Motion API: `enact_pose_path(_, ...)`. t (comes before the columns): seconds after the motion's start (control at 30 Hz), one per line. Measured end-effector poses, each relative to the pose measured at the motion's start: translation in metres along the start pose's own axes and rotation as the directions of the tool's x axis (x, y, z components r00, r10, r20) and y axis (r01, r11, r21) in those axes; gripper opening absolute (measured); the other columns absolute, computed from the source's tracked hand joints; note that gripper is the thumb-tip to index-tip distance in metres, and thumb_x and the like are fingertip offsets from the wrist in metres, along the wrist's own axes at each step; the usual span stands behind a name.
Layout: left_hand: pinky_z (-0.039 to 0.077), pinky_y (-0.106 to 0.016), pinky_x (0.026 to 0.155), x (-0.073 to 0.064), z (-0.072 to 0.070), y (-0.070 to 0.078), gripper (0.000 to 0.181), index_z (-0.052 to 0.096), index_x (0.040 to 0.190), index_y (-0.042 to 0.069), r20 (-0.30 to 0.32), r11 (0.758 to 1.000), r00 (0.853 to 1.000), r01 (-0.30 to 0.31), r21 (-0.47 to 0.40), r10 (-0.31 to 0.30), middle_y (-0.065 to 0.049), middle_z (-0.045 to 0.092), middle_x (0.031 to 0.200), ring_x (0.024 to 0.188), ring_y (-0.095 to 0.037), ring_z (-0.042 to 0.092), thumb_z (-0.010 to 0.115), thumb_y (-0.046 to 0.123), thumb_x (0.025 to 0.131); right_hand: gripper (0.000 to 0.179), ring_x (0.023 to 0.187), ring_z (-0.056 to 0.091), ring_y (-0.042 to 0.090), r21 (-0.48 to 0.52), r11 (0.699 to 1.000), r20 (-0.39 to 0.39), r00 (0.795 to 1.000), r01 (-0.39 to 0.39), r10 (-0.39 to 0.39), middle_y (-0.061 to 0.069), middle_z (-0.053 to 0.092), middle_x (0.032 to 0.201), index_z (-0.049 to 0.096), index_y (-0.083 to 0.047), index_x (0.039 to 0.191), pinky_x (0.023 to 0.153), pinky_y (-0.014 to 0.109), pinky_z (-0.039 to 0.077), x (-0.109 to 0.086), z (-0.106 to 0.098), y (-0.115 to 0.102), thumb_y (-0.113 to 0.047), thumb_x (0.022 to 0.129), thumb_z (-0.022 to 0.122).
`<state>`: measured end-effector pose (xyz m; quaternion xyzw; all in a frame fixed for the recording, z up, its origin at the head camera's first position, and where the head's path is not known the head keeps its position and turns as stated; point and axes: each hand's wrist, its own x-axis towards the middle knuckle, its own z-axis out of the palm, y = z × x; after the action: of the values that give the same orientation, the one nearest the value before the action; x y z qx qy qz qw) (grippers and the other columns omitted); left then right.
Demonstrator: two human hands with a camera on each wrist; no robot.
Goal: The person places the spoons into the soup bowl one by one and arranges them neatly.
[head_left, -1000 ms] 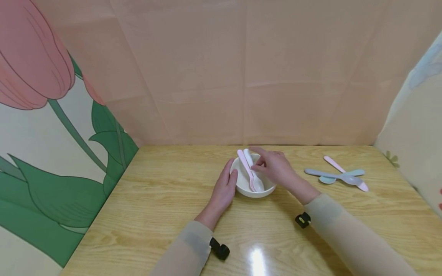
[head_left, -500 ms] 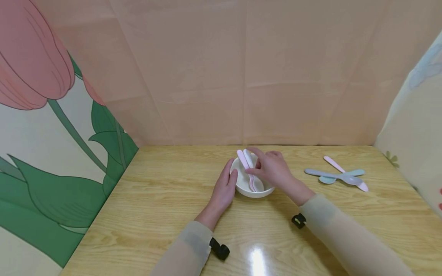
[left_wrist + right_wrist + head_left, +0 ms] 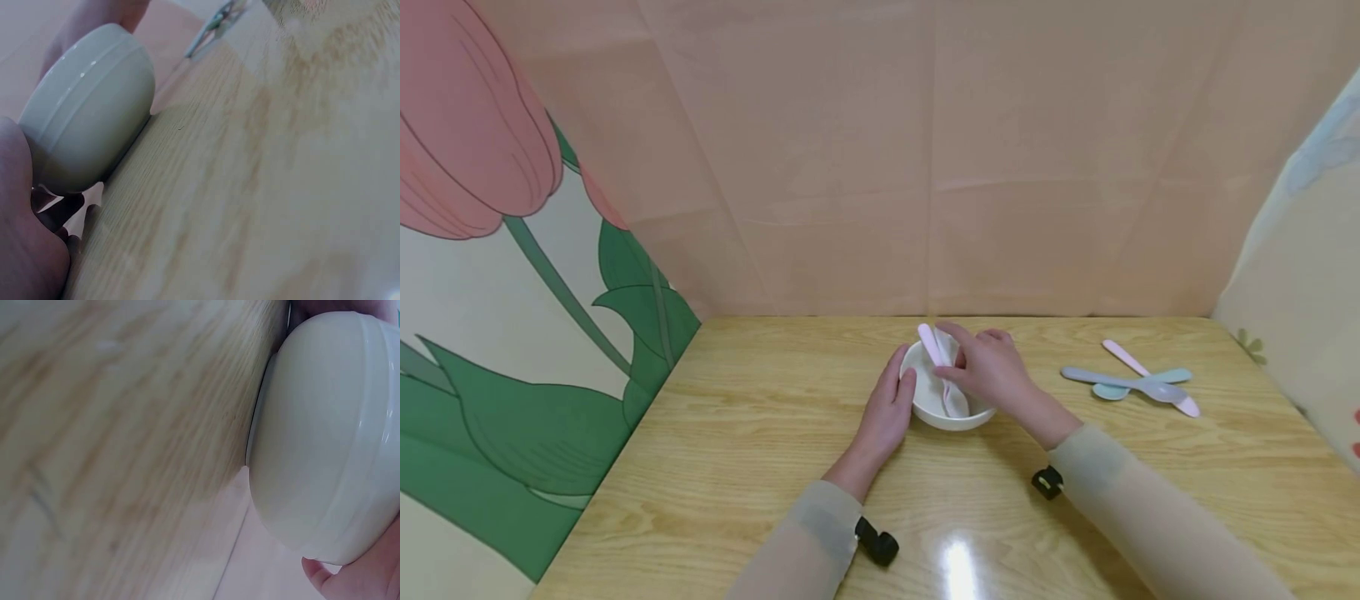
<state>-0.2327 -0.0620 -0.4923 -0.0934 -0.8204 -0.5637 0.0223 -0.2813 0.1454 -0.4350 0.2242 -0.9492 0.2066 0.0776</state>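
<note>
In the head view a white bowl [image 3: 951, 423] stands on the wooden table. My left hand [image 3: 886, 407] holds its left side, thumb near the rim; in the left wrist view, that hand [image 3: 25, 231] curves round the bowl wall [image 3: 100, 106]. Over the bowl's right side, my right hand [image 3: 996, 367] pinches a white spoon [image 3: 956, 403], whose handle is mostly hidden by the fingers. A pink utensil [image 3: 928, 340] leans beside it, its head largely covered by the white spoon. The right wrist view has the bowl's outer wall [image 3: 319, 431] close up.
To the right, a grey-blue spoon [image 3: 1101, 377], a light green spoon [image 3: 1176, 375] and a pink spoon [image 3: 1126, 357] lie crossed on the table [image 3: 715, 433]. A peach cloth [image 3: 820, 167] hangs behind the table, with a tulip-printed panel [image 3: 572, 400] at the left.
My right hand has moved slightly left and closed its fingers on the white spoon. The spoon's head has shifted left over the pink utensil. The left hand and bowl stay put.
</note>
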Motion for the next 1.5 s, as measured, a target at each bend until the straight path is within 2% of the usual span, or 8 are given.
enact_pose_path(0.37, 0.024, -0.05, 0.134, 0.0003, -0.0002, -0.0003, 0.057, 0.029, 0.177, 0.027, -0.007, 1.0, 1.0, -0.004, -0.008, 0.004, -0.002, 0.033, 0.179, 0.164, -0.023, 0.03, 0.038, 0.038, 0.122, 0.077, 0.072, 0.069, 0.015, -0.017, 1.0, -0.015, 1.0, 0.021, -0.022, -0.01, 0.069, 0.073, 0.054, -0.008, 0.16, 0.118, 0.069, 0.038, 0.0009, 0.0027, 0.0018, -0.032, 0.097, 0.089)
enact_pose_path(0.73, 0.024, -0.049, 0.134, 0.0014, -0.0002, -0.0028, 0.06, 0.028, 0.177, 0.027, 0.001, 1.0, 1.0, 0.002, -0.008, -0.002, 0.0, 0.032, 0.179, 0.164, -0.022, 0.029, 0.036, 0.047, 0.121, 0.08, 0.07, 0.07, 0.016, 0.004, 1.0, 0.013, 1.0, -0.018, 0.018, -0.007, 0.071, 0.072, 0.048, -0.006, 0.165, 0.124, 0.066, 0.034, 0.0031, 0.0029, 0.0, -0.029, 0.099, 0.087)
enact_pose_path(0.9, 0.024, -0.049, 0.134, 0.0011, -0.0003, -0.0019, 0.06, 0.028, 0.177, 0.027, 0.0, 1.0, 1.0, 0.004, -0.008, -0.004, 0.0, 0.032, 0.179, 0.164, -0.022, 0.029, 0.036, 0.045, 0.121, 0.078, 0.069, 0.071, 0.017, 0.009, 1.0, 0.007, 1.0, -0.014, 0.014, -0.005, 0.071, 0.072, 0.049, -0.005, 0.165, 0.123, 0.066, 0.036, 0.0017, 0.0022, -0.0005, -0.028, 0.1, 0.086)
enact_pose_path(1.03, 0.025, -0.048, 0.134, 0.0009, -0.0001, -0.0008, 0.059, 0.028, 0.177, 0.026, -0.002, 1.0, 1.0, 0.0, -0.011, 0.0, 0.0, 0.033, 0.179, 0.164, -0.022, 0.029, 0.037, 0.043, 0.121, 0.076, 0.067, 0.068, 0.017, 0.036, 0.999, -0.012, 1.0, -0.012, 0.013, -0.006, 0.069, 0.07, 0.049, -0.006, 0.164, 0.116, 0.067, 0.042, 0.0, 0.0015, -0.0005, -0.027, 0.1, 0.086)
enact_pose_path(1.13, 0.025, -0.049, 0.134, 0.0008, 0.0004, -0.0002, 0.059, 0.029, 0.177, 0.025, -0.007, 1.0, 1.0, -0.012, -0.015, 0.011, -0.002, 0.034, 0.178, 0.164, -0.024, 0.03, 0.037, 0.042, 0.121, 0.076, 0.065, 0.065, 0.016, 0.074, 0.997, -0.021, 1.0, -0.019, 0.021, -0.006, 0.068, 0.069, 0.048, -0.007, 0.164, 0.096, 0.058, 0.053, -0.0009, 0.0008, 0.0, -0.025, 0.101, 0.086)
enact_pose_path(1.27, 0.025, -0.051, 0.134, 0.0006, 0.0008, -0.0006, 0.059, 0.03, 0.176, 0.023, -0.012, 1.0, 1.0, -0.02, -0.016, 0.02, -0.004, 0.034, 0.178, 0.164, -0.026, 0.031, 0.037, 0.042, 0.121, 0.074, 0.069, 0.066, 0.017, 0.113, 0.993, -0.038, 0.999, -0.022, 0.027, -0.003, 0.07, 0.075, 0.049, -0.007, 0.164, 0.073, 0.045, 0.055, -0.0023, -0.0011, 0.0017, -0.022, 0.101, 0.085)
enact_pose_path(1.5, 0.024, -0.049, 0.134, -0.0005, -0.0003, 0.0007, 0.06, 0.029, 0.177, 0.026, -0.004, 1.0, 1.0, 0.001, -0.012, -0.001, -0.001, 0.032, 0.179, 0.164, -0.023, 0.029, 0.036, 0.047, 0.121, 0.067, 0.087, 0.075, 0.027, 0.146, 0.989, -0.066, 0.997, -0.024, 0.034, 0.004, 0.08, 0.094, 0.055, -0.005, 0.159, 0.083, 0.053, 0.059, -0.0047, -0.0045, 0.0052, -0.017, 0.101, 0.085)
